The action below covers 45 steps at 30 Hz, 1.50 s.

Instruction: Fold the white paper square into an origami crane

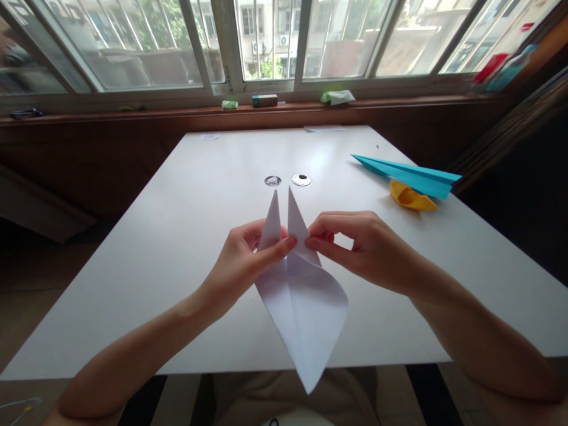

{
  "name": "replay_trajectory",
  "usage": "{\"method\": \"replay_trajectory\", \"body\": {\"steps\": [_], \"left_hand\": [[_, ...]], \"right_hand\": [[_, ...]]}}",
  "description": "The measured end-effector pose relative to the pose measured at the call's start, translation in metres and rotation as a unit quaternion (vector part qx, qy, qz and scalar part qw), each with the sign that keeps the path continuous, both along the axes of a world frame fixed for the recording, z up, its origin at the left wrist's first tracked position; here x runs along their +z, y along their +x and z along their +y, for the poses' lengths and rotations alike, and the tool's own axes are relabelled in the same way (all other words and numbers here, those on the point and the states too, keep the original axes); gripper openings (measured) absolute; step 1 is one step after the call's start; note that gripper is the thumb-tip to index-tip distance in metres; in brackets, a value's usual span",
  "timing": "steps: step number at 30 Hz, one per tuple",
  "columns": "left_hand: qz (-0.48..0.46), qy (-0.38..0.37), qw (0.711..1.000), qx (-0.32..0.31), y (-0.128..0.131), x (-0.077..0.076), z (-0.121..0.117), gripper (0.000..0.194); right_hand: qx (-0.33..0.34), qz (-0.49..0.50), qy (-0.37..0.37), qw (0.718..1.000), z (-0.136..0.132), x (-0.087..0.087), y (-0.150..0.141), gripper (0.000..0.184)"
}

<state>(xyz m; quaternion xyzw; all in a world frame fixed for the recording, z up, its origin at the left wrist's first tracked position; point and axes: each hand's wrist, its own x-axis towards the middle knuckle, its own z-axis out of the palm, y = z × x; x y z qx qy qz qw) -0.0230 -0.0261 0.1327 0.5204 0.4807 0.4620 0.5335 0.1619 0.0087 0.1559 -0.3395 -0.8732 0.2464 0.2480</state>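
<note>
A folded white paper (306, 302) is held above the near part of the white table (186, 236). It has two narrow points sticking up and one long point hanging toward me. My left hand (242, 263) pinches the left upper flap between thumb and fingers. My right hand (359, 245) pinches the right upper flap the same way. Fingertips of both hands nearly meet at the paper's middle crease.
A blue paper plane (410, 174) and a small yellow folded paper (412, 198) lie at the table's right side. Two round metal grommets (287, 180) sit mid-table. Small boxes and a tissue pack (337, 96) rest on the wooden sill under the windows.
</note>
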Motion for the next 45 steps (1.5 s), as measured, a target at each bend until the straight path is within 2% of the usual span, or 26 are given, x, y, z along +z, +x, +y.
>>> {"method": "replay_trajectory", "body": {"steps": [4,9,15,19,32,45], "left_hand": [[-0.014,-0.018,1.0,-0.004,0.001,0.0,0.0,0.018],[-0.025,-0.005,1.0,-0.012,-0.002,-0.002,-0.001,0.019],[0.003,0.004,1.0,0.007,-0.003,0.001,-0.004,0.018],[0.006,0.025,0.999,0.026,-0.002,-0.001,-0.004,0.017],[0.011,0.059,0.998,0.024,-0.005,-0.006,0.0,0.013],[-0.007,0.028,0.999,-0.022,-0.01,-0.008,0.001,0.012]], "right_hand": [[-0.003,0.003,0.004,1.0,0.0,0.0,0.001,0.014],[-0.007,0.007,0.001,1.0,0.0,0.001,0.001,0.015],[-0.001,0.027,-0.047,0.999,0.002,0.001,0.002,0.016],[0.007,0.019,-0.067,0.998,0.003,0.001,0.003,0.014],[-0.027,0.0,0.038,0.999,-0.001,0.0,0.0,0.012],[-0.032,-0.009,0.033,0.999,-0.002,0.002,0.001,0.013]]}}
